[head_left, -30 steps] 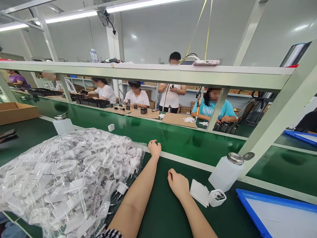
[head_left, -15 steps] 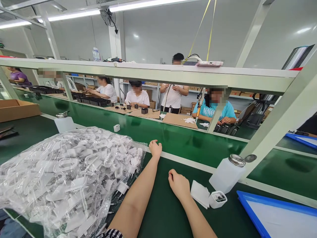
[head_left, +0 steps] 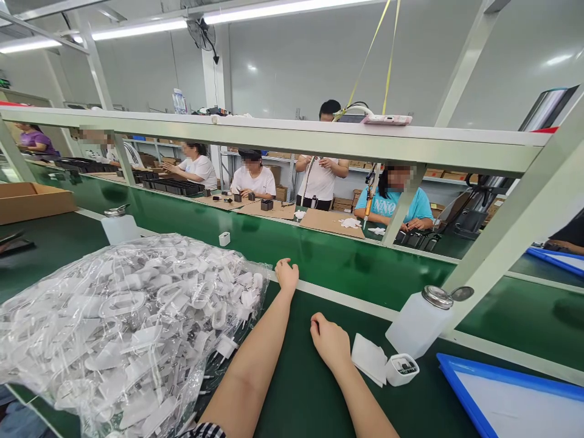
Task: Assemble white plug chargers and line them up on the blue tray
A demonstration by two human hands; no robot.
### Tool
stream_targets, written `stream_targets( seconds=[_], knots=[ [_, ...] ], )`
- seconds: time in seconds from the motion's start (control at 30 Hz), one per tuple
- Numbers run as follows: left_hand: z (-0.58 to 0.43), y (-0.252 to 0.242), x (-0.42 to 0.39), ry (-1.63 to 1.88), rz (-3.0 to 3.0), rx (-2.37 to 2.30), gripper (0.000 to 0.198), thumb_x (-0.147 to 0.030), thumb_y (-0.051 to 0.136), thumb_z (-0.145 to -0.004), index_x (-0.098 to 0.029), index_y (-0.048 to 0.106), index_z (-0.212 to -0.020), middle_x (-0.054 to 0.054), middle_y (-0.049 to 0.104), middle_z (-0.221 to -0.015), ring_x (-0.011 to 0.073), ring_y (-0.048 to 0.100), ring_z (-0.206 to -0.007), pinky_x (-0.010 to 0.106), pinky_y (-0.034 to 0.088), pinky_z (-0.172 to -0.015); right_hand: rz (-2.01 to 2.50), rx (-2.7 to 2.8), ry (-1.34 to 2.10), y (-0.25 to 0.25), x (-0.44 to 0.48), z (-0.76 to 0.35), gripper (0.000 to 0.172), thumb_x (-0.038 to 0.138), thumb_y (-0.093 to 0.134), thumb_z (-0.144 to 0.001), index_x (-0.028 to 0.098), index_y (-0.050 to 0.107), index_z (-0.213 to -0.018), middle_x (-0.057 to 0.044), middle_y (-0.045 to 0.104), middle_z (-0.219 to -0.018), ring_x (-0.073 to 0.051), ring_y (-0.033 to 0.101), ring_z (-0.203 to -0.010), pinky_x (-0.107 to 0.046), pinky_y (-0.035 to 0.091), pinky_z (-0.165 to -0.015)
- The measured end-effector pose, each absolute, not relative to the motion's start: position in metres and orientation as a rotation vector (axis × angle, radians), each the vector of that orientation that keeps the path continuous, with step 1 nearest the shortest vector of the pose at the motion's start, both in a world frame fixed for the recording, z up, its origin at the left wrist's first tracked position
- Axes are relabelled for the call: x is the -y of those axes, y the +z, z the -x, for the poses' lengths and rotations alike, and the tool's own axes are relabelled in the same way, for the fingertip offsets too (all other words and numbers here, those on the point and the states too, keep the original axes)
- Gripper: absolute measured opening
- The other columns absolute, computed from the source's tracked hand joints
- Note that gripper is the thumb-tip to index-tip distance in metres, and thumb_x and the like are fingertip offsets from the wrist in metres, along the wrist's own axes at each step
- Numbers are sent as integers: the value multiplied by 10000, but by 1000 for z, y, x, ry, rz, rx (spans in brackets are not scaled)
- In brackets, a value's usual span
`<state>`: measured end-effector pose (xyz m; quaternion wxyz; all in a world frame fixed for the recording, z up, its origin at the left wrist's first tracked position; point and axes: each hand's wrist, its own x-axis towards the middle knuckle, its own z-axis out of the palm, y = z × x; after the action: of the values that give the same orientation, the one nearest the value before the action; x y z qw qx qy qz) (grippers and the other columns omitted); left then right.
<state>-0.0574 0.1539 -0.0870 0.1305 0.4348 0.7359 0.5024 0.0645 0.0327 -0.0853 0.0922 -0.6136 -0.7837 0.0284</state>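
My left hand [head_left: 287, 275] sits loosely fisted at frame centre, forearm stretched forward; my right hand [head_left: 330, 342] rests curled, lower right of it.

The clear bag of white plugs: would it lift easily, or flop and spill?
Probably floppy: the bag is thin, crinkled film slumped on the table. Likely heavy, being heaped full of plugs. Prongs might snag or pierce the film.

Small white plug [head_left: 224, 238] on far belt [head_left: 319, 255] carried right, step by step, now closer to my left hand [head_left: 286, 275]. Standing person [head_left: 322, 176] opposite lowered raised hand, both hands now together at chest. My view edged slightly left.
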Motion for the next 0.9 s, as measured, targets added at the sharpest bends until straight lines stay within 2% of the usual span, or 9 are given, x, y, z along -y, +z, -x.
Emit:
stream_targets(
  seconds=[0.9],
  knots=[
    [58,-87,-154,1509,-1236,-2108,213,-157,410,-643,-149,475,-846,90,462,-971,208,388,-971,298,301,-802,1826,2319,101,-85,-33,-65,193,228,274,-759,232,465,-783,16,587,-627,-123,525,-539,-204,192,-409]
  ],
)
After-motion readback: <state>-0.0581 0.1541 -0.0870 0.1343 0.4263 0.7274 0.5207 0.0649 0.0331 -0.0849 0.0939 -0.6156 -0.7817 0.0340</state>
